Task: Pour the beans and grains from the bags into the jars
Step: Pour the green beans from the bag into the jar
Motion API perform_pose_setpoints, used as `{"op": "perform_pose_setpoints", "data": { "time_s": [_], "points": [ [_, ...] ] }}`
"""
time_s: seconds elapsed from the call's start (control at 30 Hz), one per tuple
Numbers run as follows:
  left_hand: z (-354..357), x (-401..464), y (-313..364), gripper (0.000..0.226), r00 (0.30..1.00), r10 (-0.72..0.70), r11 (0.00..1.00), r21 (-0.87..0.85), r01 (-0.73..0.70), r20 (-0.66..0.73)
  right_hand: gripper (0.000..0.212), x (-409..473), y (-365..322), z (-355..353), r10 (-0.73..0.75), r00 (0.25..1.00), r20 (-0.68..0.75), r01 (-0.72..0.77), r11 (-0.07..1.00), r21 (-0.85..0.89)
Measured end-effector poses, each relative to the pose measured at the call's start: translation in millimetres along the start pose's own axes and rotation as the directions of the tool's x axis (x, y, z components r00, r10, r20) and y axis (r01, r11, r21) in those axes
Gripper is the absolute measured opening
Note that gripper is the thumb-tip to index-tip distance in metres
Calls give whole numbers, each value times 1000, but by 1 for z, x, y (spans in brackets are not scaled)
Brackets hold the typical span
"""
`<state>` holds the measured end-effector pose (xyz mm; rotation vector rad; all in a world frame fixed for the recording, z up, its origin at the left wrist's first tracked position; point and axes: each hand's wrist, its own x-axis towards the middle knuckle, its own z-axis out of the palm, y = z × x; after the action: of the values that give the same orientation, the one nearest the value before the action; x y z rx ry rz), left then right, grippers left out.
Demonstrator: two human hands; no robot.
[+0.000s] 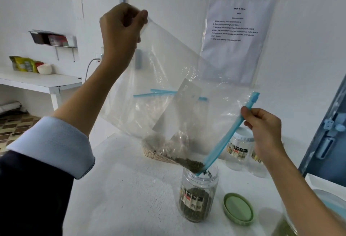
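Observation:
My left hand (121, 31) pinches the raised bottom corner of a clear zip bag (168, 78), holding it high and tilted. My right hand (265, 133) grips the bag's blue zip strip (224, 138) near its mouth. Green beans (191, 163) slide out of the low corner into an open clear jar (198, 194), which stands on the white table and is partly filled with the same beans. The jar's green lid (238, 208) lies flat to its right. A second bag with pale grains (157, 156) lies behind the held bag, partly hidden.
Two more clear jars (241, 147) stand at the back right by the wall. Another container (286, 224) with green contents shows at the lower right edge. A sheet of instructions (236, 35) hangs on the wall. A white shelf (37, 80) with packets is at the left.

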<state>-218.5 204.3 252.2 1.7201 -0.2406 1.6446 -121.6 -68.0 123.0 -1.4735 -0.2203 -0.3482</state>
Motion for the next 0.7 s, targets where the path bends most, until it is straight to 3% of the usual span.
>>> {"op": "perform_pose_setpoints", "data": {
  "time_s": [0.33, 0.4, 0.7],
  "points": [
    [9, 0, 5, 18, 999, 14, 999, 34, -15, 44, 16, 0, 4, -5, 26, 999, -47, -24, 999, 44],
    [9, 1, 5, 16, 997, 11, 998, 54, -14, 71, 14, -1, 3, -7, 44, 999, 12, -44, 999, -1],
    [13, 3, 13, 17, 980, -21, 994, 111, -1, 195, 15, -2, 12, -12, 48, 998, -41, -47, 999, 26]
  ]
}}
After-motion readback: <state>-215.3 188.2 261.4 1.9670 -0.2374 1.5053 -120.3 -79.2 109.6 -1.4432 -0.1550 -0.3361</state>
